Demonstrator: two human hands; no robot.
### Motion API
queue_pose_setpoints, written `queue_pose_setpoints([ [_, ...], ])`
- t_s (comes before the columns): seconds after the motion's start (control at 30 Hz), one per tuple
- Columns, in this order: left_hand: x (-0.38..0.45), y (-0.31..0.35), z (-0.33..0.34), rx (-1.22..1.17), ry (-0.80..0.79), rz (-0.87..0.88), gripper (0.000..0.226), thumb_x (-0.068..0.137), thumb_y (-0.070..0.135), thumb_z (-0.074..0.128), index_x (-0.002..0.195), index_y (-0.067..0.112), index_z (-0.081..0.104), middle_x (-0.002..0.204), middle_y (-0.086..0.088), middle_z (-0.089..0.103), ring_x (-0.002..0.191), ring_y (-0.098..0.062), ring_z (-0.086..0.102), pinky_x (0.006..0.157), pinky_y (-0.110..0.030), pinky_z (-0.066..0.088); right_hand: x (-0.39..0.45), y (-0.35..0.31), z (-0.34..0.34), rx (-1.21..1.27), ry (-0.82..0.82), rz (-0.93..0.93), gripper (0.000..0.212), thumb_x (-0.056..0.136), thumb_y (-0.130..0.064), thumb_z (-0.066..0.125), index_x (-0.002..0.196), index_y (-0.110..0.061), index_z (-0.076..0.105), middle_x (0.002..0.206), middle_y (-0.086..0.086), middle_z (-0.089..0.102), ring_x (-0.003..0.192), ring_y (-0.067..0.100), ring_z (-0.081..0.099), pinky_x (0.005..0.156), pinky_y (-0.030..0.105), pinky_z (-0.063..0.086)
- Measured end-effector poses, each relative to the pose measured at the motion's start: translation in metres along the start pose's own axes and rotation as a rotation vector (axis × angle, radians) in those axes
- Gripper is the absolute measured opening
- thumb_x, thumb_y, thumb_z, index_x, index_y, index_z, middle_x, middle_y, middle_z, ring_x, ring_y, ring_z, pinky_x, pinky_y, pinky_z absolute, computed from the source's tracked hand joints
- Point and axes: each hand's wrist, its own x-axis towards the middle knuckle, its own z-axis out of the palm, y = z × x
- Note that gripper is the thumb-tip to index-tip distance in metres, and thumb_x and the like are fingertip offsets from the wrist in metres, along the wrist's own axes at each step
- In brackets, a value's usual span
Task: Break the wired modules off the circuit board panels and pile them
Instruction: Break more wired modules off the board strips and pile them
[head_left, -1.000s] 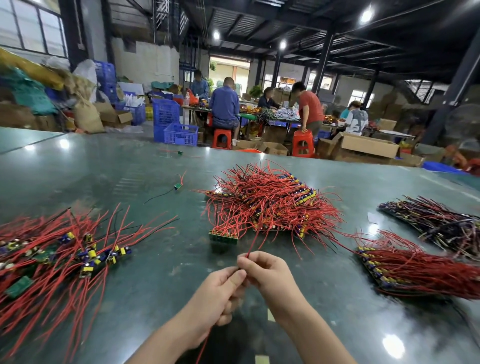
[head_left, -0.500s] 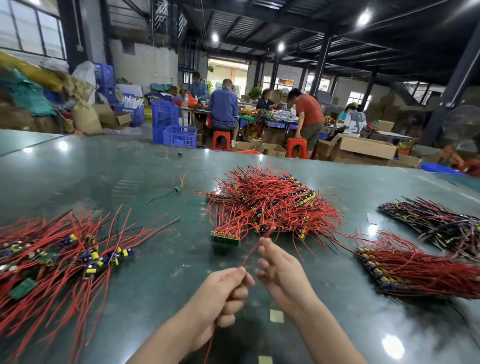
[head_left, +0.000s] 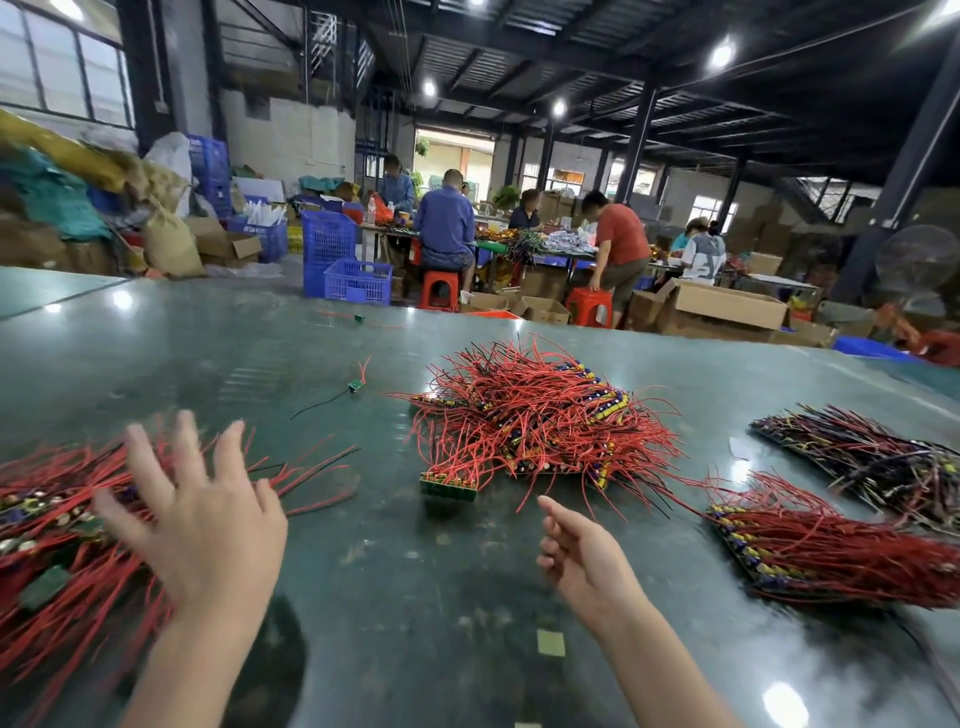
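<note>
Both hands empty: left hand (head_left: 200, 525) splayed over the module pile (head_left: 62, 540), right hand (head_left: 584, 556) loosely curled.

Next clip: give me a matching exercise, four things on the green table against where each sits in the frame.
Things:
1. left hand
2. right hand
3. tangled red-wire heap
4. lone stray module

Places:
A. centre of the table
B. bottom centre, fingers loosely curled, empty
C. spread over the left pile
D. alone beyond the left pile, left of the central heap

Pairs: 1-C, 2-B, 3-A, 4-D
</note>
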Motion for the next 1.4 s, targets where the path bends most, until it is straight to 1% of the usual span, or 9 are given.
queue_pose_setpoints([
  [0.07, -0.008, 0.011, 0.006, -0.095, -0.049, 0.128, 0.052, 0.067, -0.002, 0.072, 0.117, 0.002, 0.060, 0.133, -0.024, 0.049, 0.132, -0.045, 0.032, 0.103, -0.059, 0.026, -0.001, -0.001, 0.002, -0.005, -0.007, -0.006, 0.010, 0.086, -0.011, 0.058, 0.091, -0.010, 0.067, 0.054, -0.005, 0.049, 0.043, 0.008, 0.037, 0.046, 0.020, 0.030],
  [0.13, -0.020, 0.028, 0.018, -0.213, -0.304, 0.226, 0.052, 0.072, -0.004, 0.068, 0.123, -0.002, 0.055, 0.133, -0.022, 0.050, 0.126, -0.042, 0.042, 0.106, -0.052, 0.033, -0.003, -0.001, 0.003, -0.014, -0.017, -0.016, 0.010, 0.086, -0.011, 0.059, 0.090, -0.009, 0.067, 0.054, -0.005, 0.050, 0.042, 0.008, 0.038, 0.043, 0.019, 0.031],
  [0.23, -0.037, 0.053, 0.045, -0.277, -0.673, 0.239, 0.064, 0.087, 0.014, 0.057, 0.143, 0.006, 0.028, 0.149, -0.008, 0.032, 0.137, -0.023, 0.030, 0.113, -0.029, 0.019, -0.004, -0.001, 0.004, -0.021, -0.023, -0.021, 0.012, 0.087, -0.009, 0.057, 0.090, -0.008, 0.068, 0.054, -0.004, 0.050, 0.042, 0.008, 0.039, 0.041, 0.018, 0.033],
  [0.37, -0.035, 0.084, 0.069, -0.228, -0.770, 0.331, 0.071, 0.091, 0.021, 0.051, 0.150, 0.010, 0.011, 0.156, -0.003, 0.019, 0.142, -0.020, 0.019, 0.115, -0.030, 0.018, -0.004, -0.001, 0.004, -0.025, -0.034, -0.024, 0.014, 0.087, -0.007, 0.056, 0.091, -0.006, 0.069, 0.054, -0.003, 0.051, 0.042, 0.008, 0.040, 0.043, 0.019, 0.034],
  [0.6, -0.032, 0.094, 0.089, 0.019, -0.621, 0.334, 0.052, 0.091, 0.021, 0.051, 0.140, 0.025, 0.033, 0.137, 0.010, 0.045, 0.121, -0.019, 0.036, 0.096, -0.029, 0.036, -0.005, -0.004, 0.003, -0.009, -0.052, -0.024, 0.014, 0.087, -0.004, 0.054, 0.091, -0.003, 0.068, 0.053, -0.002, 0.050, 0.044, 0.009, 0.039, 0.049, 0.022, 0.032],
  [0.93, -0.045, 0.071, 0.074, -0.308, -0.624, 0.357, 0.029, 0.087, 0.022, 0.063, 0.116, 0.023, 0.059, 0.112, 0.008, 0.053, 0.093, -0.021, 0.062, 0.081, -0.033, 0.047, -0.016, 0.006, 0.015, -0.204, -0.257, 0.084, 0.023, 0.094, 0.004, 0.039, 0.102, 0.010, 0.059, 0.088, 0.022, 0.068, 0.072, 0.024, 0.070, 0.068, 0.027, 0.059],
  [1.17, -0.059, 0.062, 0.047, -0.521, -0.387, 0.449, 0.038, 0.067, -0.004, 0.080, 0.101, 0.010, 0.070, 0.094, 0.003, 0.060, 0.068, -0.017, 0.065, 0.061, -0.028, 0.049, -0.017, 0.008, 0.016, -0.081, -0.154, 0.218, 0.034, 0.098, -0.019, 0.041, 0.069, -0.002, 0.049, 0.063, 0.024, 0.065, 0.056, 0.032, 0.068, 0.045, 0.032, 0.056],
  [1.3, -0.065, 0.062, 0.040, -0.689, -0.212, 0.555, 0.044, 0.064, -0.011, 0.078, 0.104, 0.007, 0.069, 0.103, 0.011, 0.051, 0.086, -0.004, 0.056, 0.075, -0.014, 0.044, -0.018, 0.013, 0.022, -0.016, -0.193, 0.147, 0.026, 0.095, -0.026, 0.048, 0.080, -0.006, 0.056, 0.066, 0.014, 0.062, 0.053, 0.021, 0.060, 0.047, 0.026, 0.053],
  [1.4, -0.070, 0.068, 0.033, -0.939, -0.265, 0.335, 0.058, 0.072, -0.016, 0.069, 0.108, 0.028, 0.063, 0.111, 0.012, 0.053, 0.092, -0.002, 0.061, 0.084, -0.009, 0.046, -0.022, 0.012, 0.024, -0.037, -0.334, 0.012, 0.019, 0.087, -0.021, 0.057, 0.083, -0.008, 0.071, 0.070, 0.005, 0.066, 0.057, 0.011, 0.060, 0.056, 0.022, 0.052],
])
